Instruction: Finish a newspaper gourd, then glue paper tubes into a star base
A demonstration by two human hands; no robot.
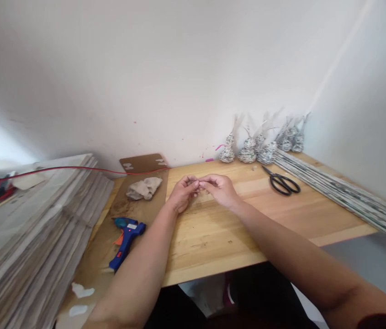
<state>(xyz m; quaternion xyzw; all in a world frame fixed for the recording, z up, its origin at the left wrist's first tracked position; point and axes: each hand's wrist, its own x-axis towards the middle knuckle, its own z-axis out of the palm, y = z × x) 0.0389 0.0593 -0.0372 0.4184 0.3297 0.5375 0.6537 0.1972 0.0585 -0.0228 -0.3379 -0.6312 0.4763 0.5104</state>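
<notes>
Where my two hands meet over the desk, fingertips to fingertips, the left hand and the right hand are both curled, thumbs drawn in towards the forefingers; whether they close fully on some small piece between them, I cannot tell. Just left of them a crumpled, pale beige cloth lies on a flat brown board, smudged and dull. Near my left forearm, on that same board, rests a smooth blue plastic glue gun with an orange trigger. To the right, scissors with looped black handles lie flat on the smooth, streaky-grained wood. Behind them, against the wall, stand rounded, waisted figures wound from printed paper strips, ribbed all round, with loose ends sticking up. Long, thin paper rods lie bundled along the right side. Further left rises a thick stack of folded newspapers, its edges layered; a thin red cord runs above it.
</notes>
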